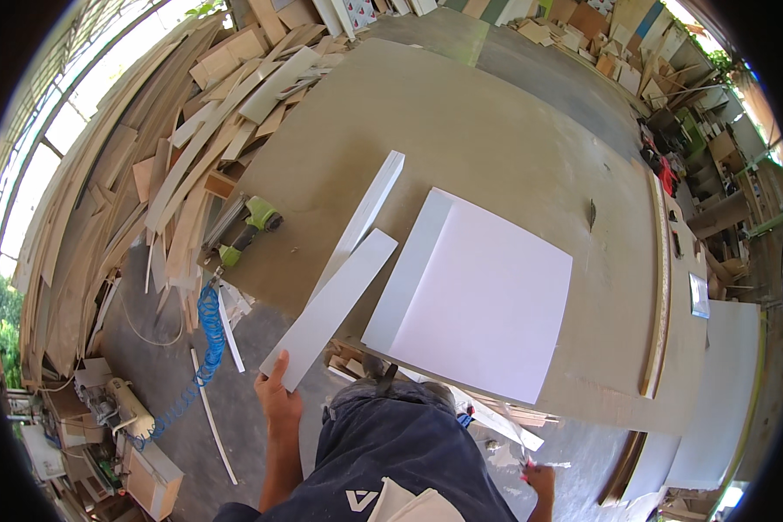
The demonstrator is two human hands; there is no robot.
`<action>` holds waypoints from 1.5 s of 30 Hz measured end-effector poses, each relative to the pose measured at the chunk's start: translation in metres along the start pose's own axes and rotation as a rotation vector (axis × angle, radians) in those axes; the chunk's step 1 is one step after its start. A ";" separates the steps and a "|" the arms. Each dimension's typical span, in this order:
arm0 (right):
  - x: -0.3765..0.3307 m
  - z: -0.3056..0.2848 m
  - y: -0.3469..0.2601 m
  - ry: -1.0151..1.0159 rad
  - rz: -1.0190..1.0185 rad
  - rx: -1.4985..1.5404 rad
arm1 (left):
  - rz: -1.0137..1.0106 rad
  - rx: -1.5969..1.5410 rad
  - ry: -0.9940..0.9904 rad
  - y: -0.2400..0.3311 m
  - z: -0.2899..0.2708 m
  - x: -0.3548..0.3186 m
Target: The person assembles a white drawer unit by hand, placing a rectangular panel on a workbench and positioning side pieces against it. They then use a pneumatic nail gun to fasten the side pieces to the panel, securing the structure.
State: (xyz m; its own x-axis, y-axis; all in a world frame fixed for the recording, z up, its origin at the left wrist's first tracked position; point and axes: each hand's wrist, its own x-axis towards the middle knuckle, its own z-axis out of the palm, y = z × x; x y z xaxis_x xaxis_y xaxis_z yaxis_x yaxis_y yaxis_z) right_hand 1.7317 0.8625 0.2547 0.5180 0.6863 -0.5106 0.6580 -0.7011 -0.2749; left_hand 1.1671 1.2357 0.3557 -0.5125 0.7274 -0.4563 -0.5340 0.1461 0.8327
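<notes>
The left hand [276, 393] is closed on the near end of a long white strip [331, 307], whose far end rests on the table [496, 130] beside a white panel [478, 300], probably for support. The right hand [541, 480] hangs low; its grip cannot be told.

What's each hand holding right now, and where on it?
The left hand holds the long white strip by its near end. The right hand seems to pinch something small and reddish, too small to identify.
</notes>
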 end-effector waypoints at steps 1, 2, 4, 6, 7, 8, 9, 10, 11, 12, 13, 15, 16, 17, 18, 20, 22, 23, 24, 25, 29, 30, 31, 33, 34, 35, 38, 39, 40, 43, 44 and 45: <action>-0.017 0.039 0.073 -0.017 0.084 -0.175 | -0.001 -0.016 -0.028 -0.002 0.000 0.002; -0.034 0.062 0.128 -0.146 0.198 -0.481 | -0.004 -0.046 -0.031 -0.004 -0.006 0.002; -0.071 0.097 0.160 -0.148 0.284 -0.622 | 0.017 -0.082 -0.023 -0.006 -0.021 0.000; -0.087 0.138 0.104 -0.157 0.539 -0.467 | 0.053 -0.074 -0.056 -0.006 -0.022 -0.001; -0.089 0.151 0.082 -0.143 0.603 -0.416 | 0.036 -0.083 -0.078 -0.004 -0.016 -0.003; -0.090 0.163 0.061 -0.131 0.642 -0.370 | 0.015 -0.091 -0.100 -0.001 -0.008 -0.009; -0.086 0.172 0.043 -0.114 0.652 -0.325 | -0.008 -0.097 -0.122 0.001 -0.003 -0.013; -0.078 0.178 0.026 -0.092 0.635 -0.289 | 0.052 -0.027 -0.172 -0.008 -0.002 -0.011; -0.069 0.184 0.010 -0.074 0.618 -0.244 | 0.112 0.042 -0.221 -0.023 -0.005 -0.007; -0.061 0.191 -0.006 -0.059 0.589 -0.200 | 0.067 0.015 -0.258 -0.033 0.000 -0.004; -0.052 0.195 -0.018 -0.042 0.560 -0.156 | 0.021 -0.010 -0.296 -0.043 0.004 -0.002; -0.036 0.203 -0.041 -0.008 0.498 -0.070 | -0.279 -0.251 -0.336 -0.056 0.033 -0.002; -0.028 0.208 -0.050 0.003 0.470 -0.033 | -0.301 -0.246 -0.376 -0.066 0.044 -0.003; -0.021 0.212 -0.057 0.014 0.448 0.000 | -0.322 -0.240 -0.419 -0.078 0.055 -0.004; -0.018 0.214 -0.061 0.021 0.425 0.023 | -0.342 -0.234 -0.461 -0.089 0.065 -0.006; -0.011 0.221 -0.066 0.041 0.418 0.067 | -0.436 -0.210 -0.471 -0.107 0.084 -0.008; -0.008 0.226 -0.064 0.051 0.406 0.094 | -0.482 -0.180 -0.466 -0.125 0.094 -0.008; -0.010 0.227 -0.063 0.053 0.414 0.100 | -0.486 -0.162 -0.458 -0.134 0.097 -0.009; -0.009 0.229 -0.064 0.058 0.418 0.108 | -0.488 -0.145 -0.448 -0.142 0.098 -0.007; -0.010 0.229 -0.063 0.060 0.426 0.109 | -0.496 -0.147 -0.491 -0.147 0.098 -0.005; -0.024 0.211 -0.066 0.045 0.549 0.079 | -0.491 0.437 -0.642 -0.158 0.089 0.000; -0.031 0.209 -0.067 0.030 0.583 0.064 | -0.468 0.732 -0.657 -0.156 0.084 0.002; -0.036 0.206 -0.070 0.042 0.623 0.050 | -0.226 0.992 -0.669 -0.155 0.077 0.002; -0.044 0.204 -0.072 0.065 0.702 0.021 | 0.297 1.477 -0.656 -0.150 0.067 0.000; -0.048 0.203 -0.073 0.089 0.751 0.016 | 0.315 1.367 -0.599 -0.145 0.063 0.003; -0.054 0.201 -0.078 0.111 0.806 0.016 | 0.333 1.261 -0.548 -0.128 0.066 0.003; -0.050 0.198 -0.082 0.065 0.796 -0.020 | 0.614 1.136 -0.332 -0.097 0.069 0.031; -0.047 0.198 -0.081 0.030 0.766 -0.039 | 0.745 1.178 -0.225 -0.088 0.071 0.042; -0.041 0.196 -0.084 0.094 0.679 -0.006 | 0.879 1.215 -0.108 -0.077 0.075 0.052; -0.006 0.194 -0.085 0.288 0.460 0.100 | 0.938 1.466 0.008 -0.069 0.065 0.092; 0.013 0.190 -0.092 0.359 0.437 0.153 | 0.903 1.439 -0.081 -0.068 0.060 0.103; 0.027 0.184 -0.099 0.434 0.399 0.208 | 0.874 1.411 -0.180 -0.070 0.058 0.112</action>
State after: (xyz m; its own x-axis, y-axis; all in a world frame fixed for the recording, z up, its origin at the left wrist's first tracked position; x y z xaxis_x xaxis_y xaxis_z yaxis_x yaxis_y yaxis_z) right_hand 1.5803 0.9153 0.1186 0.9056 0.3490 -0.2411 0.2704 -0.9129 -0.3059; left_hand 1.1862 1.3457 0.2641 -0.1774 0.9585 0.2233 0.8880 0.0581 0.4562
